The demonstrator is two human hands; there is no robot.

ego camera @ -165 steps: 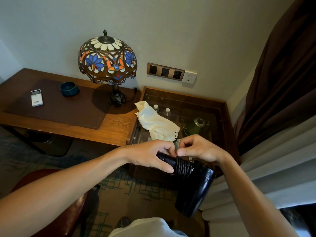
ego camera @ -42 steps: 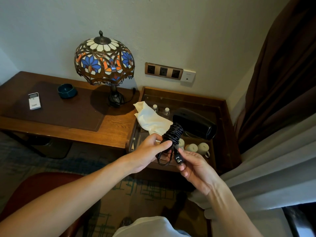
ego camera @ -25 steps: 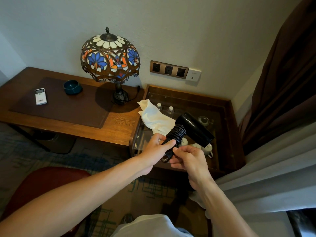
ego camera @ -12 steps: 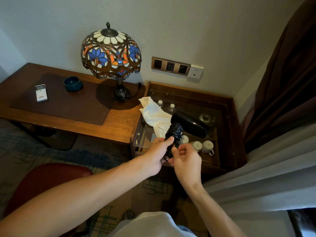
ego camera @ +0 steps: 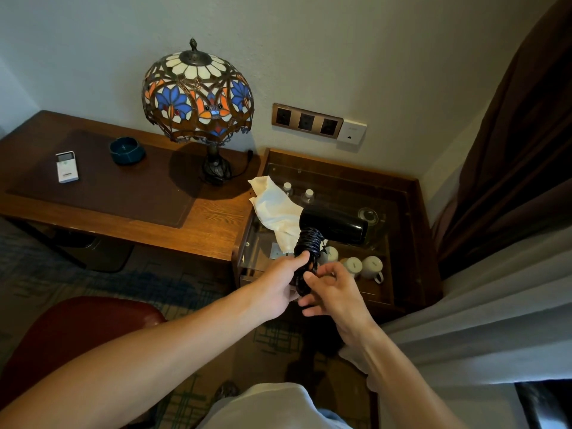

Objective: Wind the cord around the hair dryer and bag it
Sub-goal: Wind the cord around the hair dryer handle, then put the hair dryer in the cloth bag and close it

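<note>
The black hair dryer (ego camera: 335, 225) is held in the air over the glass-topped cabinet, barrel pointing right. Its black cord (ego camera: 309, 246) is coiled tightly around the handle. My left hand (ego camera: 278, 283) grips the lower part of the wrapped handle, thumb on the coils. My right hand (ego camera: 329, 289) touches the cord's end at the bottom of the handle with thumb and fingers. A cream cloth bag (ego camera: 275, 209) lies crumpled on the cabinet's left edge, behind the dryer.
A stained-glass lamp (ego camera: 198, 97) stands on the wooden desk (ego camera: 204, 233), with a remote (ego camera: 66, 167) and a dark ashtray (ego camera: 127, 150). The glass-topped cabinet (ego camera: 411, 243) holds white cups (ego camera: 371, 267) and bottles. Curtains (ego camera: 510, 212) hang right; a red chair (ego camera: 77, 329) sits lower left.
The loose end of the cord has been drawn in against the handle. The dryer's barrel has turned from tilted up-right to level, pointing right. Both hands stay at the handle.
</note>
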